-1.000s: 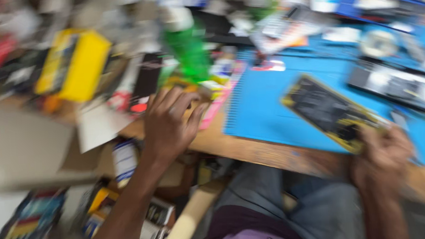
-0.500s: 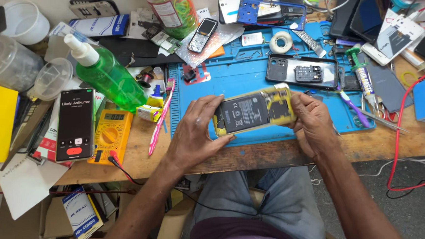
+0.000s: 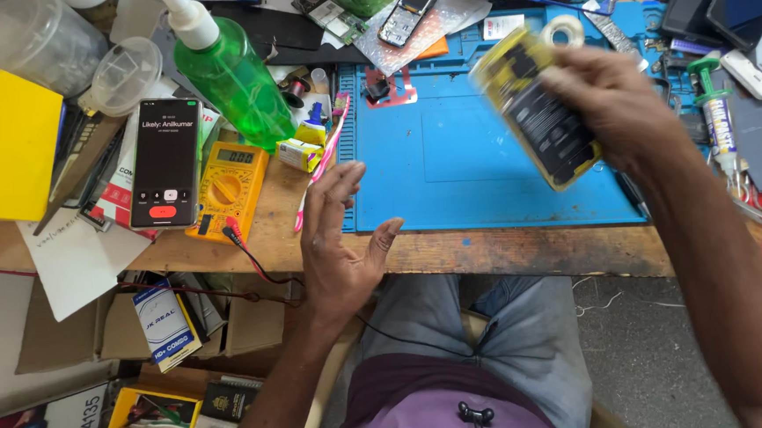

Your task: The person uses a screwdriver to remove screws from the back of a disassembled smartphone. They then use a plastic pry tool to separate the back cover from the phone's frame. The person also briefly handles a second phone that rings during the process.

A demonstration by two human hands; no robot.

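Between the curled fingers of the right hand (image 3: 612,103), a yellow-edged phone package (image 3: 538,116) hangs blurred above the blue mat (image 3: 448,157). Its grip looks loose, so the package could slip onto the mat; the left hand (image 3: 339,243) is spread open and empty just below the fingers.

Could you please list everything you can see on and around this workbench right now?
Phone case package: one, yellow and black, blurred, held above the mat in the right hand's grip.
Work mat: one, blue, centre of the wooden bench.
Spray bottle: one, green with a white head, left of the mat.
Multimeter: one, orange-yellow, below the bottle.
Smartphone: one, black, screen lit, left of the multimeter.
Toothbrush: one, pink, along the mat's left edge.
Keypad phone: one, black and silver, behind the mat.
Tape roll: one, whitish, top of the mat.
Box: one, yellow, far left.
Plastic cups: clear, upper left; number unclear.
Left hand: open, empty, over the bench edge.
Right hand: gripping the package.
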